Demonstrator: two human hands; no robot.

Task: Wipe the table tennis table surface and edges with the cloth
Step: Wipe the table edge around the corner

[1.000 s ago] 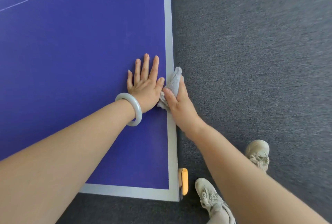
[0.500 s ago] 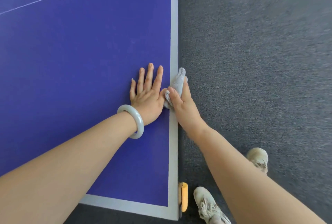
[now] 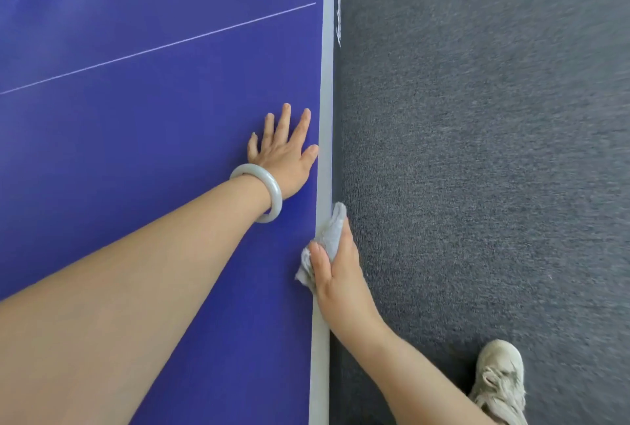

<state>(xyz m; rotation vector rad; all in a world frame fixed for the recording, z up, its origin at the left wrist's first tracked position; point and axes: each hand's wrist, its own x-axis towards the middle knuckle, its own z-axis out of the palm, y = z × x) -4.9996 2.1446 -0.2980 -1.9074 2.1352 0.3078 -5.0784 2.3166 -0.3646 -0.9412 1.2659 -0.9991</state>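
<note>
Floor: dark grey carpet runs along the right edge of the blue desk; your shoe stands on it.
Left hand: your left hand lies flat on the desk just inside its right edge, fingers straight and slightly spread, a pale bangle at the wrist.
Right hand: your right hand grips the cloth, thumb on top; the other fingers wrap over the rim, out of sight.
Cloth: bunched on the grey edge strip, nearer you than the left hand.
Risk: the bunched cloth likely touches only a narrow band, so the strip's side face may be skipped. The loose tail could slip from your grip. Your leaning left palm may smudge the blue top.
</note>
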